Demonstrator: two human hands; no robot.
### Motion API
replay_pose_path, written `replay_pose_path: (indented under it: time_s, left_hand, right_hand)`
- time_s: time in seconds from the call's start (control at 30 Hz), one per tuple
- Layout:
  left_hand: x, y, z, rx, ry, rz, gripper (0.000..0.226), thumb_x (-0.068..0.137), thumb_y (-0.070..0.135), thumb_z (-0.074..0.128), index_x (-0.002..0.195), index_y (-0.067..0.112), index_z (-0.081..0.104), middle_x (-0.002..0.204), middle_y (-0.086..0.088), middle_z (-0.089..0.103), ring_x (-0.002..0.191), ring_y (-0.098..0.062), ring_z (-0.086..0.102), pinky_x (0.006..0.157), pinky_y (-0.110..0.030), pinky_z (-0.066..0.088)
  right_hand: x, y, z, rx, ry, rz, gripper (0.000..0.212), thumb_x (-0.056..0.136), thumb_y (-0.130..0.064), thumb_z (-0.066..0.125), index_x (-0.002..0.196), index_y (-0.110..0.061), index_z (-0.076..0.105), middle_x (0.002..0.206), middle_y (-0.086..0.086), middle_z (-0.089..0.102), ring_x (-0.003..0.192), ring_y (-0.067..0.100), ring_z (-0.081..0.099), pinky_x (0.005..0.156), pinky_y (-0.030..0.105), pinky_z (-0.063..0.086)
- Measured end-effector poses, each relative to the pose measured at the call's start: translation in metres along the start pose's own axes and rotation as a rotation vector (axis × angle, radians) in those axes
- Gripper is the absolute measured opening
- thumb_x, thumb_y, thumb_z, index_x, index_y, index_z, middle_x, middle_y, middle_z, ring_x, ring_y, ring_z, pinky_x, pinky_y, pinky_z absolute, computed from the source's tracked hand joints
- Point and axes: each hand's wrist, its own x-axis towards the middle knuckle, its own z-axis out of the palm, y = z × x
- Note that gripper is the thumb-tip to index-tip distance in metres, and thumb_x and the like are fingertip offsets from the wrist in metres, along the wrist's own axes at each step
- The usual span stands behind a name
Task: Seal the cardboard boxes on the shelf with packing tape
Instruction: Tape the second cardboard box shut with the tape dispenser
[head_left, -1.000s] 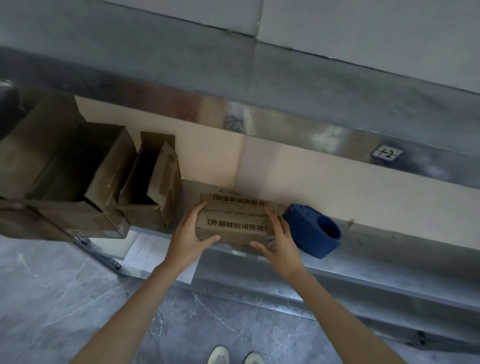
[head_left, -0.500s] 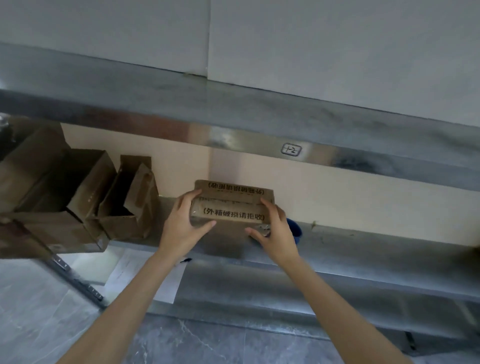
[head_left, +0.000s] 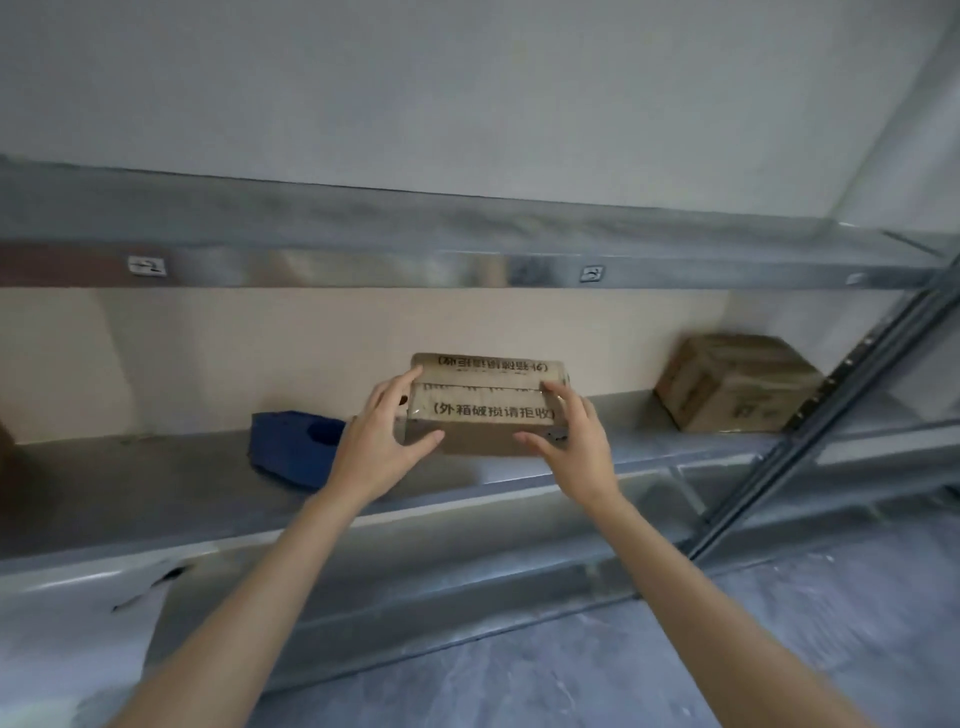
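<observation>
Cardboard box (head_left: 488, 400) over the metal shelf (head_left: 156, 483), clasped at both ends: left hand (head_left: 376, 447) and right hand (head_left: 576, 441) curl fingers over its top. Blue object (head_left: 291, 452) lies just left, a second box (head_left: 737, 384) well right.

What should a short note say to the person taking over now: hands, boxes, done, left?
Left hand: grips the left end of the printed box, fingers on top, thumb on the front.
Right hand: grips its right end the same way.
Done: flaps closed and a glossy strip along the top seam, so it looks taped. Whether it rests on the shelf I cannot tell.
Second box: closed, on the shelf at the far right.
Blue object: on the shelf, left of the printed box; possibly the tape tool.
Left: set the printed box down, check both seams.
</observation>
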Motion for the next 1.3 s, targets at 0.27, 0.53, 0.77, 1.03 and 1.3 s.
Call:
replay_pose_path:
  time_s: [0.27,0.53,0.77,1.03,1.3]
  left_hand:
    - [0.042,0.071,0.096,0.096,-0.12,0.055,0.072,0.082,0.042,0.075,0.144,0.031,0.039,0.147,0.01,0.045,0.128,-0.013,0.051,0.108,-0.044,0.038]
    - [0.098,0.068,0.172,0.333,-0.083,0.115,0.064,0.089,0.049,0.063,0.146,0.028,0.042,0.15,0.008,0.045,0.133,-0.015,0.046,0.106,-0.037,0.03]
    - [0.142,0.052,0.24,0.493,-0.112,0.078,0.07,0.092,0.059,0.051,0.152,0.028,0.034,0.158,0.008,0.033,0.14,-0.016,0.039,0.112,-0.04,0.029]
    - [0.171,0.038,0.275,0.523,-0.149,-0.031,0.071,0.094,0.06,0.047,0.155,0.032,0.024,0.161,0.014,0.024,0.145,-0.01,0.03,0.116,-0.034,0.019]
    - [0.174,0.044,0.297,0.526,-0.149,-0.156,0.076,0.093,0.057,0.048,0.156,0.031,0.015,0.162,0.013,0.019,0.146,-0.011,0.024,0.117,-0.037,0.018]
  right_hand:
    - [0.006,0.091,-0.086,-0.121,0.126,0.11,0.064,0.078,-0.037,0.08,0.135,-0.031,0.052,0.139,-0.005,0.048,0.102,0.006,0.057,0.084,0.038,0.053]
    - [0.044,0.183,-0.128,-0.12,0.136,0.213,0.062,0.077,-0.042,0.079,0.132,-0.035,0.051,0.137,-0.007,0.05,0.086,-0.003,0.057,0.075,0.031,0.05]
    - [0.098,0.259,-0.124,-0.146,-0.023,0.245,0.065,0.078,-0.048,0.075,0.135,-0.035,0.049,0.135,-0.008,0.051,0.084,-0.001,0.058,0.07,0.022,0.048]
    - [0.149,0.32,-0.117,-0.156,-0.139,0.221,0.065,0.083,-0.039,0.075,0.139,-0.03,0.045,0.139,0.002,0.051,0.111,0.021,0.057,0.077,0.032,0.049]
    - [0.164,0.344,-0.112,-0.137,-0.233,0.168,0.073,0.086,-0.031,0.074,0.148,-0.024,0.035,0.158,0.008,0.027,0.137,0.029,0.04,0.098,0.043,0.047]
